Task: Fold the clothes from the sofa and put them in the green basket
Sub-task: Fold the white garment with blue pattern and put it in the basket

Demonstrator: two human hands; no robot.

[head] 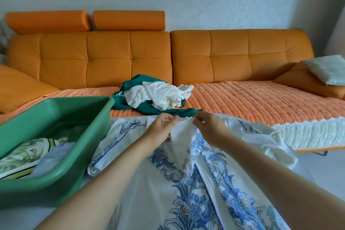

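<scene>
Your left hand (pixel 160 129) and right hand (pixel 209 127) each pinch the top edge of the white garment with blue floral print (pixel 196 183), spread before you. Just left of it sits the green plastic basket (pixel 61 110), holding folded fabric. Beyond your hands, a crumpled white garment (pixel 158 95) lies on a dark green one (pixel 136 82) on the orange sofa (pixel 242 58).

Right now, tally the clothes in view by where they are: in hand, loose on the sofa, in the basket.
In hand: 1, the blue-and-white floral garment, pinched by the left hand and right hand.
On the sofa: 2, a green garment and a white garment.
In the green basket: 2, a leaf-print piece and a pale blue piece.
Total: 5
</scene>
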